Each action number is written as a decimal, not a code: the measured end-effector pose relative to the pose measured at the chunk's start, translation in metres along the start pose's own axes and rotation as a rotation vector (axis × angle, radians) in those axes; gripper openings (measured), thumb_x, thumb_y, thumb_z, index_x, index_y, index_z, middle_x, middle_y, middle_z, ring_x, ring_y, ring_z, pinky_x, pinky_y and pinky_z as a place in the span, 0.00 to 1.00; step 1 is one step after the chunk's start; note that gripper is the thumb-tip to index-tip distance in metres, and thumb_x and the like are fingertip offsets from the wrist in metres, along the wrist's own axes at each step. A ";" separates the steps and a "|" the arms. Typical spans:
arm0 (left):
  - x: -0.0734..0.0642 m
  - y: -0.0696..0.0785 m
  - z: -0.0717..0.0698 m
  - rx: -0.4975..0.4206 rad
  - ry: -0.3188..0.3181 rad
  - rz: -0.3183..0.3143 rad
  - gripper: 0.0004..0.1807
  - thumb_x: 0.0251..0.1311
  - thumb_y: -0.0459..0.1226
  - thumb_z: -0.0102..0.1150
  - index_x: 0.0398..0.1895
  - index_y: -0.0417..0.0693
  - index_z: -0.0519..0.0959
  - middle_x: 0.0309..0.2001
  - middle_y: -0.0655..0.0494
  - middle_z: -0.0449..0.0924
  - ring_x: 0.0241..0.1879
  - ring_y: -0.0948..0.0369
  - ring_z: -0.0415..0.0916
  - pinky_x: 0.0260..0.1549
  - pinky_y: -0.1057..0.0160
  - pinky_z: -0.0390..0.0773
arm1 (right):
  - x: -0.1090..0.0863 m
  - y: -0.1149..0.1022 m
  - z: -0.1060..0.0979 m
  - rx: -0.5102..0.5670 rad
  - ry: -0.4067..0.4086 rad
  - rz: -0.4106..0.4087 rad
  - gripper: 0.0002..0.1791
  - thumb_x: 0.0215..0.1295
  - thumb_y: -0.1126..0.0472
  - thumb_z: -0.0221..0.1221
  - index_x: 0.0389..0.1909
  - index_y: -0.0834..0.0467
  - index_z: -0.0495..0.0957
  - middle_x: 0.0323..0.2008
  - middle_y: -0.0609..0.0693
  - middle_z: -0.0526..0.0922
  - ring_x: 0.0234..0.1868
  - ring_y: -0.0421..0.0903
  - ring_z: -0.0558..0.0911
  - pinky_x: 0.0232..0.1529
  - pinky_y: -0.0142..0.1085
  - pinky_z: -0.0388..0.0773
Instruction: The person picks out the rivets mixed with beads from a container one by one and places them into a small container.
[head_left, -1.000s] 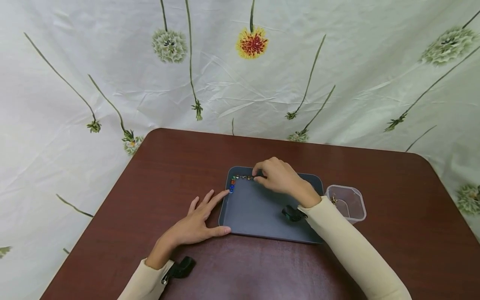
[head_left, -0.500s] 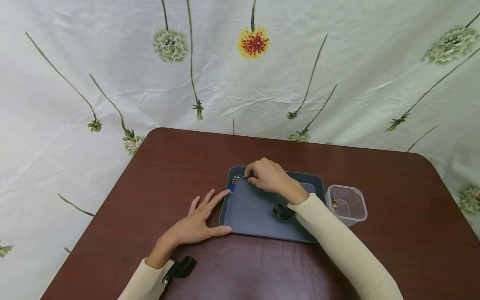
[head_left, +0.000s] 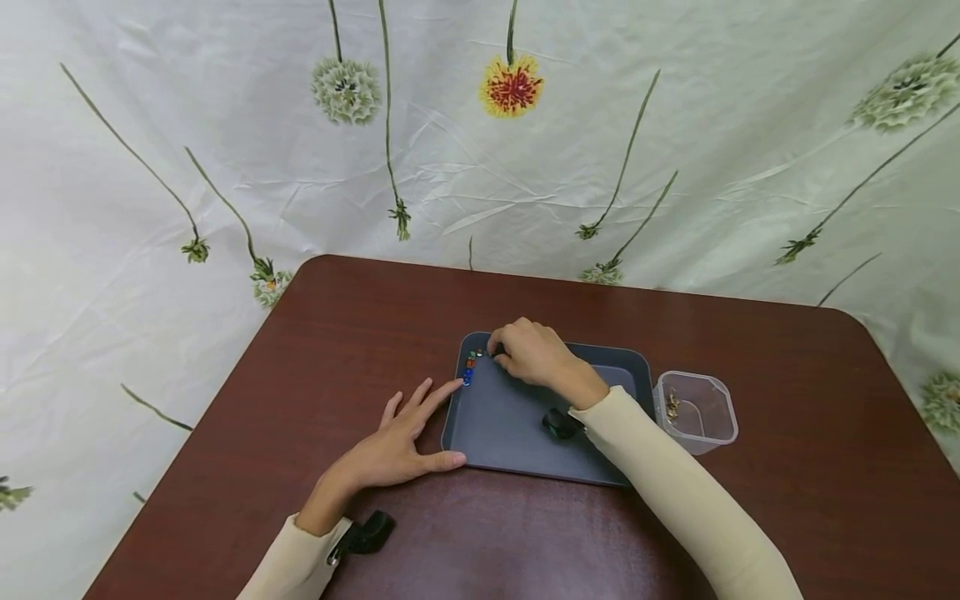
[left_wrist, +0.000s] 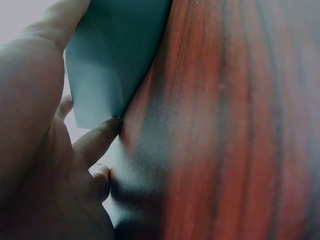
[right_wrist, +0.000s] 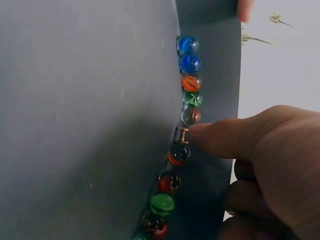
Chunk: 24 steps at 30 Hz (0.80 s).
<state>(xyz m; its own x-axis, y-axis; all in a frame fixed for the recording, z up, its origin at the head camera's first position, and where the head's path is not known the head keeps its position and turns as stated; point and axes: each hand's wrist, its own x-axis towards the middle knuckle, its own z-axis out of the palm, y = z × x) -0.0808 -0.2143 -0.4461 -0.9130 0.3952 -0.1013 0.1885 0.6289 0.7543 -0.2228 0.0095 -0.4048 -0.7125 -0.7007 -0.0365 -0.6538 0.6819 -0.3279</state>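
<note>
My left hand (head_left: 382,454) lies with spread fingers at the left side of the grey tray (head_left: 540,450); its fingertips touch the rim. Over the tray's far-left part, my right hand (head_left: 536,358) reaches down with thumb and index finger bent. In the right wrist view one fingertip meets a small gold-coloured piece (right_wrist: 184,135) and the clear marble (right_wrist: 189,116) beside it; whether it is pinched I cannot tell. Blue marbles (right_wrist: 190,63), an orange marble (right_wrist: 191,82), a green marble (right_wrist: 162,204) and dark marbles (right_wrist: 169,182) line the tray wall in a row.
A clear plastic box (head_left: 701,417) with several gold-coloured pieces (head_left: 672,406) stands against the tray's right side. The dark red-brown table (head_left: 810,400) extends around both. Behind it hangs a white cloth (head_left: 450,167) printed with flowers.
My right hand has moved left along the row of marbles near the tray's far wall, and now almost halts. The left hand stays put on the rim.
</note>
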 end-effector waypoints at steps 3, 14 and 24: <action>0.000 0.000 0.000 -0.002 -0.004 -0.004 0.52 0.60 0.57 0.67 0.81 0.67 0.47 0.80 0.51 0.48 0.81 0.45 0.33 0.70 0.34 0.25 | 0.002 -0.002 0.003 -0.023 -0.005 0.001 0.11 0.71 0.62 0.61 0.51 0.54 0.86 0.47 0.51 0.88 0.39 0.46 0.87 0.32 0.38 0.83; 0.000 0.001 -0.001 -0.007 -0.001 -0.002 0.52 0.60 0.57 0.67 0.81 0.68 0.47 0.80 0.51 0.48 0.81 0.45 0.33 0.70 0.34 0.25 | 0.005 0.000 0.009 -0.059 -0.010 0.003 0.12 0.71 0.62 0.61 0.53 0.53 0.86 0.49 0.51 0.88 0.42 0.47 0.87 0.31 0.38 0.84; 0.000 0.001 0.000 -0.003 -0.006 -0.018 0.52 0.59 0.58 0.67 0.81 0.69 0.47 0.80 0.52 0.48 0.81 0.45 0.32 0.71 0.35 0.25 | 0.004 0.002 0.012 -0.072 0.005 -0.029 0.12 0.72 0.62 0.60 0.51 0.52 0.86 0.49 0.51 0.88 0.40 0.46 0.87 0.28 0.35 0.82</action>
<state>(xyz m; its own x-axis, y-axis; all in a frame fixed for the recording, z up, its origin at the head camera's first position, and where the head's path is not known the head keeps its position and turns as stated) -0.0805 -0.2143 -0.4452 -0.9141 0.3877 -0.1185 0.1710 0.6336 0.7545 -0.2242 0.0058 -0.4169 -0.6943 -0.7194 -0.0229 -0.6906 0.6748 -0.2603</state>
